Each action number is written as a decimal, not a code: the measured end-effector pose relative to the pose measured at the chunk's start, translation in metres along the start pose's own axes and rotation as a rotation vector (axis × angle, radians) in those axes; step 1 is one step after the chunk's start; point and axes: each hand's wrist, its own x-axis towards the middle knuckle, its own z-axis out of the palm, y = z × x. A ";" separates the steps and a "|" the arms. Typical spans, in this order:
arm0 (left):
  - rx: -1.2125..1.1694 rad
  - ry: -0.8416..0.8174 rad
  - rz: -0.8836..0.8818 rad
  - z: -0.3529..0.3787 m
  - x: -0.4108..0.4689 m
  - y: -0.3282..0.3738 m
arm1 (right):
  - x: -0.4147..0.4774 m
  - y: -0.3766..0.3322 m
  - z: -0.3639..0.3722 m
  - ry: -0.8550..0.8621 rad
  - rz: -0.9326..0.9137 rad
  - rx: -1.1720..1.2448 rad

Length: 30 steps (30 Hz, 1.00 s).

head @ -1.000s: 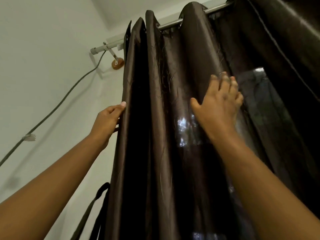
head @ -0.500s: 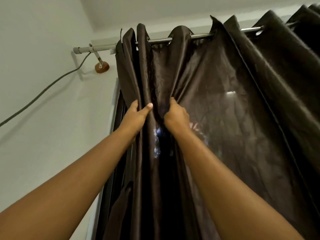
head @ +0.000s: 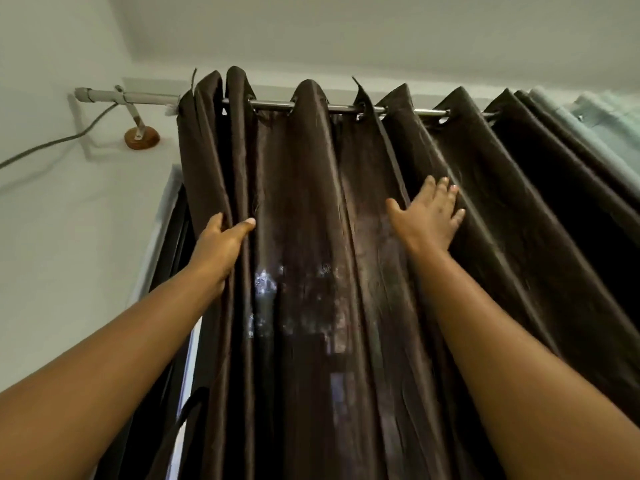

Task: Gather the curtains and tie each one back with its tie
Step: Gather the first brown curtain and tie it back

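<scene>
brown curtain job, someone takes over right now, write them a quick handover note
Left hand: grips the bunched left folds of the dark brown satin curtain.
Right hand: open, flat on a fold further right.
Curtain hangs on the metal rod, most folds spread out.
Done: left folds bunched.
Left: pull the rest over, tie back; a dark strap hanging lower left may be the tie.
</scene>
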 end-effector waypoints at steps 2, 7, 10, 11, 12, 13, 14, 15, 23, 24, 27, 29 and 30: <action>0.013 0.007 0.006 0.004 -0.002 0.002 | 0.016 0.013 0.003 -0.202 0.148 0.113; 0.104 0.016 -0.006 0.014 -0.007 0.004 | 0.014 0.019 0.030 -0.347 0.182 0.057; 0.152 0.011 -0.007 0.011 -0.006 0.004 | 0.012 0.022 0.036 -0.300 0.182 0.020; 0.163 0.008 -0.006 0.009 -0.005 0.004 | 0.013 0.024 0.037 -0.279 0.161 0.041; 0.173 0.009 -0.004 0.007 -0.004 0.004 | 0.012 0.023 0.037 -0.267 0.129 0.071; 0.180 0.011 -0.007 0.005 -0.003 0.004 | 0.010 0.019 0.038 -0.268 0.084 0.112; 0.178 0.011 -0.007 0.005 -0.003 0.005 | 0.007 0.013 0.039 -0.281 0.025 0.161; 0.163 0.005 -0.010 0.006 -0.004 0.007 | 0.004 0.005 0.041 -0.306 -0.045 0.213; -0.025 -0.108 -0.026 0.002 -0.011 0.016 | -0.042 -0.081 0.076 -0.600 -0.062 0.963; -0.078 -0.122 -0.026 0.002 -0.013 0.016 | -0.048 -0.090 0.080 -0.617 -0.062 1.002; -0.216 -0.155 -0.019 0.008 -0.017 0.019 | -0.071 -0.125 0.090 -0.721 -0.127 1.092; -0.214 -0.122 0.003 0.011 -0.018 0.021 | -0.087 -0.152 0.093 -0.760 -0.190 1.080; -0.230 -0.105 0.006 0.009 -0.016 0.021 | -0.093 -0.162 0.094 -0.775 -0.209 1.059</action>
